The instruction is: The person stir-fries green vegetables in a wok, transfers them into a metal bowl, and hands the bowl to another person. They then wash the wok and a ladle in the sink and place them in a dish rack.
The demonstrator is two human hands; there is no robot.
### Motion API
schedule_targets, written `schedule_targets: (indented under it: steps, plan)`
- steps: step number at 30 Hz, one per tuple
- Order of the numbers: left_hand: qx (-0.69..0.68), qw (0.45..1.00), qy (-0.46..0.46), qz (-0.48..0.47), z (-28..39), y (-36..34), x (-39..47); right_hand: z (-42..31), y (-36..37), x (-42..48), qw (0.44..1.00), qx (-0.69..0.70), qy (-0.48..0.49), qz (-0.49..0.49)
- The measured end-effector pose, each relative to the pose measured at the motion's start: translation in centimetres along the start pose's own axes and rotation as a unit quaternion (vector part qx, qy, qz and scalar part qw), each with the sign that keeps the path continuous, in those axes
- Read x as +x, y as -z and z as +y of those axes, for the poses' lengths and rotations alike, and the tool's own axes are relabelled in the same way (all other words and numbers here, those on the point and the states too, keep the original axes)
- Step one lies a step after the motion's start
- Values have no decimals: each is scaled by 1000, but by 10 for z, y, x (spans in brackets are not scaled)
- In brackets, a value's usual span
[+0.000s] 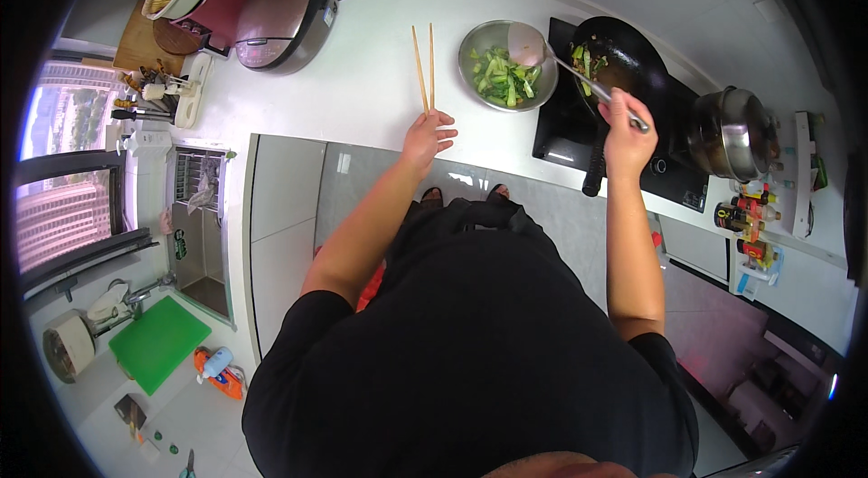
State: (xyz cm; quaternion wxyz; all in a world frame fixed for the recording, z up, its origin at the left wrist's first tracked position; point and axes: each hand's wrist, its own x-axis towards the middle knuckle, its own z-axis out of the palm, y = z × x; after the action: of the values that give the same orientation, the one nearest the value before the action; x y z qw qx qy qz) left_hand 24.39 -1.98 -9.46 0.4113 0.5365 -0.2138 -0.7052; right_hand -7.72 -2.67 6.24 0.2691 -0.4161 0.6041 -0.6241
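My right hand (626,135) is closed around the metal handle of a spatula (527,46), whose broad blade rests over the rim of a stainless steel bowl (468,74). Cut green vegetables (507,78) lie in the bowl. My left hand (428,139) holds a pair of wooden chopsticks (419,67) near their ends, tips apart and pointing away over the white counter, left of the bowl. A black wok (630,57) stands on the cooktop (566,132), with some greens and small bits left in it; its handle points toward me.
A stainless steel pot (729,132) stands at the cooktop's right, with sauce bottles (742,220) beyond. A rice cooker (281,17) and knife and utensil holder (193,91) are at left. The sink (203,254) and a green cutting board (161,344) lie lower left.
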Motion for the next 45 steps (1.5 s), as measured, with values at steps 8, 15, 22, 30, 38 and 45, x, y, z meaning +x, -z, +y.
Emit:
schedule_targets:
  steps: [8,15,22,30,38,45]
  plan:
    - [116,992,28,-50,0,-14,10,-5,64,15,962,199,-58,177]
    - [202,969,105,-97,11,-43,55,-3,114,12,959,175,-33,222]
    - [135,973,186,-35,20,-49,70,0,140,3,951,157,-26,265]
    - [99,950,-133,265,-21,-49,37,35,148,35,971,-10,15,237]
    - [182,926,198,-266,-6,-209,-41,68,85,102,931,-260,220,127]
    - [48,879,370,-297,-45,-253,-28,36,111,41,935,-244,211,-144]
